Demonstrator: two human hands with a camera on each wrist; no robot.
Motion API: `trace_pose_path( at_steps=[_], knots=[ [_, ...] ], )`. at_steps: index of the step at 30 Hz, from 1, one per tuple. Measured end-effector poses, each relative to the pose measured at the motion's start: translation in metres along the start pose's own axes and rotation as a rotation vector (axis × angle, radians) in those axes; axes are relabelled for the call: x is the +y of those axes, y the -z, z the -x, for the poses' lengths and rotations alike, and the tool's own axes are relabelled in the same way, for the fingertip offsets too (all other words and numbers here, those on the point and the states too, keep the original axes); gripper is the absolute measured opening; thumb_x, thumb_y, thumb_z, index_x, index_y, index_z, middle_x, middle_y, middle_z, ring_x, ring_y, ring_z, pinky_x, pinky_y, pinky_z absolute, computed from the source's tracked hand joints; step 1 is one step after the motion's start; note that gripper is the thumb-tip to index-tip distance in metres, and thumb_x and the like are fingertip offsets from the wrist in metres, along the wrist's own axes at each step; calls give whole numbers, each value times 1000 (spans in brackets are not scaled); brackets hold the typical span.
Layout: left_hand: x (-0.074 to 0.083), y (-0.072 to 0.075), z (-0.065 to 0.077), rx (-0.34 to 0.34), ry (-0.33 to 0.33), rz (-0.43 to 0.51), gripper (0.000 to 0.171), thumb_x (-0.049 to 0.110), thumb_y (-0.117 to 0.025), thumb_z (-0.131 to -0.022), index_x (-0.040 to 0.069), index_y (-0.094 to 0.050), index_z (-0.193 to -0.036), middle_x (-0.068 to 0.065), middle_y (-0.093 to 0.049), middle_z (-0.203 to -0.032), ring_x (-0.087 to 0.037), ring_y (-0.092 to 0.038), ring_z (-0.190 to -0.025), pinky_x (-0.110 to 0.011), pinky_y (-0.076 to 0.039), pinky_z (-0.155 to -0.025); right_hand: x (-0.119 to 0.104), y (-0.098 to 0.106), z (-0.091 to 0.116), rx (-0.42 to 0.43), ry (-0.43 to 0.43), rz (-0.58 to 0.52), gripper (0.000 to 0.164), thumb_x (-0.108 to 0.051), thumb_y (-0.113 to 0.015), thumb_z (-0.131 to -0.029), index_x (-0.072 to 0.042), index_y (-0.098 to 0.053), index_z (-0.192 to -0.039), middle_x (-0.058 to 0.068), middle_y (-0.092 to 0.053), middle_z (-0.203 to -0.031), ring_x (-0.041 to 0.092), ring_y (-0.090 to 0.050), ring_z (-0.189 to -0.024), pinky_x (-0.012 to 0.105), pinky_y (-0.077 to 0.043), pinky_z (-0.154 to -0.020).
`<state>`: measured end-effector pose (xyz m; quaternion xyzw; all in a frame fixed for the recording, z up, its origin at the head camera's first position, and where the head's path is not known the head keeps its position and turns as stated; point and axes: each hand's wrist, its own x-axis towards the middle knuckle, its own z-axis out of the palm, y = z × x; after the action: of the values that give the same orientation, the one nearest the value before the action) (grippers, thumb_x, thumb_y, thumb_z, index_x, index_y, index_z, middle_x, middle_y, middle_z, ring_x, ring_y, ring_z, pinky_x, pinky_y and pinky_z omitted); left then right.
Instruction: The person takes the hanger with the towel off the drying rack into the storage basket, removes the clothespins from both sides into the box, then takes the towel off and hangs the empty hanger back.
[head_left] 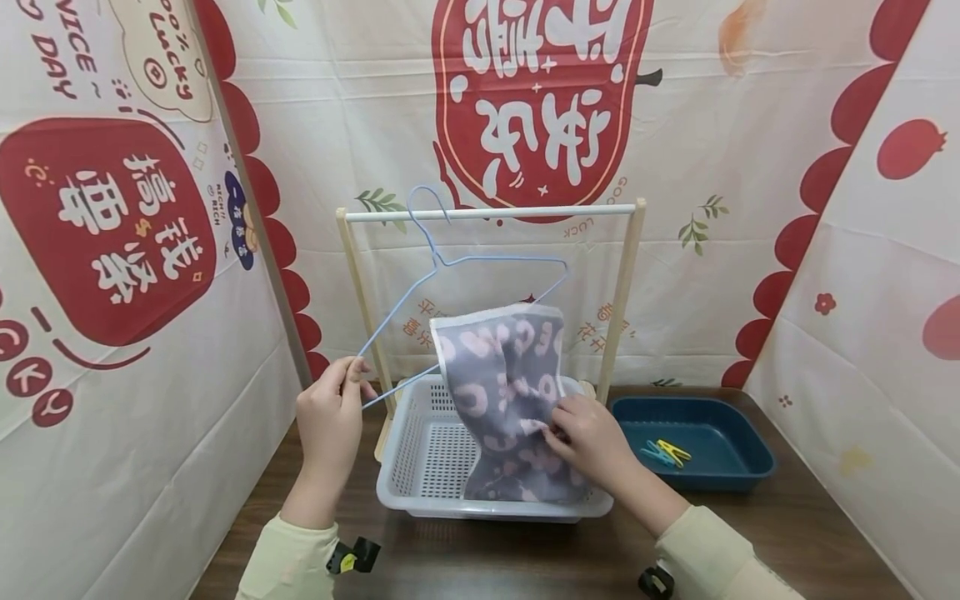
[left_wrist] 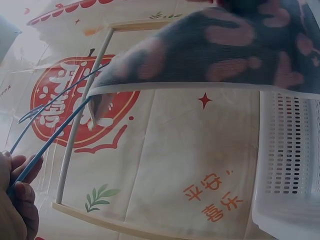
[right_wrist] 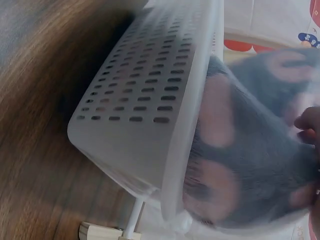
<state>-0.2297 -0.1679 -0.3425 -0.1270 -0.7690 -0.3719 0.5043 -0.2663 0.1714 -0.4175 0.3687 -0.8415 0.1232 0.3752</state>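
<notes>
My left hand (head_left: 330, 412) grips the left corner of a thin blue clothes hanger (head_left: 517, 258), whose hook points up near the rack's bar. A grey towel (head_left: 491, 375) with pink lettering and a white edge lies over the hanger's lower wire. The towel's lower end hangs down into a white perforated basket (head_left: 420, 503). At the towel's right edge, my right hand (head_left: 588, 437) pinches the cloth with curled fingers. From the left wrist view, the towel (left_wrist: 185, 55) spans out from the hanger wire (left_wrist: 55, 137). In the right wrist view, fingers (right_wrist: 310, 120) touch the towel's cloth.
Behind the basket stands a wooden rack (head_left: 621, 292) with a white crossbar (head_left: 525, 212). A dark blue tray (head_left: 727, 479) at the right holds yellow and teal clothespins (head_left: 673, 453). Printed cloth walls (head_left: 150, 417) enclose the brown table (head_left: 420, 558).
</notes>
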Motion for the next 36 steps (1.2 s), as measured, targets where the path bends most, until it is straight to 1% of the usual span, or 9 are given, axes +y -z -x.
trace_pose_path(
  at_steps=[3, 5, 6, 15, 19, 23, 28, 31, 36],
  knots=[
    [1, -1, 0, -12, 20, -1, 7, 3, -65, -92, -2, -67, -87, -6, -63, -60, -15, -56, -49, -18, -29, -41, 2, 2, 2, -75, -71, 29, 18, -18, -82, -74, -13, -66, -79, -2, -57, -80, 18, -55, -79, 36, -47, -69],
    [1, -1, 1, -19, 31, -1, 7, 4, -66, -92, -1, -67, -88, -6, -63, -61, -14, -56, -50, -18, -30, -41, 2, 3, 3, -109, -106, 27, 18, -19, -83, -74, -13, -69, -85, -1, -61, -87, 20, -57, -87, 39, -48, -75],
    [1, -1, 1, -22, 35, 1, 7, 4, -66, -92, -1, -67, -88, -6, -63, -61, -15, -57, -51, -18, -31, -41, 1, 4, 3, -121, -120, 27, 18, -19, -82, -75, -13, -70, -86, -1, -61, -89, 20, -57, -88, 40, -48, -76],
    [2, -4, 1, -37, 58, 6, 6, 5, -66, -92, 1, -67, -88, -4, -63, -61, -14, -58, -52, -17, -35, -45, 2, 4, 4, -159, -168, 29, 15, -18, -81, -77, -14, -70, -86, -1, -62, -91, 20, -57, -90, 40, -49, -79],
    [3, -4, -1, -60, 69, 5, 7, 5, -66, -93, 2, -67, -87, -3, -62, -60, -13, -54, -50, -21, -34, -44, 2, 4, 5, -158, -174, 20, 14, -18, -80, -77, -14, -71, -86, -2, -62, -91, 20, -57, -90, 41, -49, -80],
    [5, -5, -10, -117, 93, -3, 10, 8, -64, -95, 3, -67, -87, -1, -61, -59, -13, -50, -49, -26, -34, -44, 3, 4, 5, -143, -178, 11, 13, -17, -80, -77, -15, -71, -86, -2, -63, -91, 19, -57, -90, 41, -49, -80],
    [9, -8, -26, -190, 131, 2, 13, 13, -62, -97, 5, -68, -88, 0, -63, -61, -15, -52, -53, -30, -39, -50, 2, 4, 5, -132, -191, -17, 13, -17, -80, -77, -16, -72, -87, -3, -63, -91, 19, -57, -91, 41, -49, -81],
    [10, -12, -36, -211, 149, 3, 14, 15, -61, -98, 6, -69, -90, 0, -64, -62, -15, -53, -55, -31, -40, -53, 0, 4, 6, -142, -204, -26, 14, -18, -80, -78, -15, -72, -89, -2, -64, -92, 19, -57, -92, 42, -49, -82],
    [15, -19, -47, -240, 191, 35, 15, 15, -59, -99, 5, -70, -95, -3, -65, -64, -18, -54, -59, -31, -39, -53, -2, 3, 7, -169, -232, -21, 13, -19, -79, -80, -15, -72, -90, -3, -63, -92, 19, -57, -93, 41, -49, -83]
  ],
)
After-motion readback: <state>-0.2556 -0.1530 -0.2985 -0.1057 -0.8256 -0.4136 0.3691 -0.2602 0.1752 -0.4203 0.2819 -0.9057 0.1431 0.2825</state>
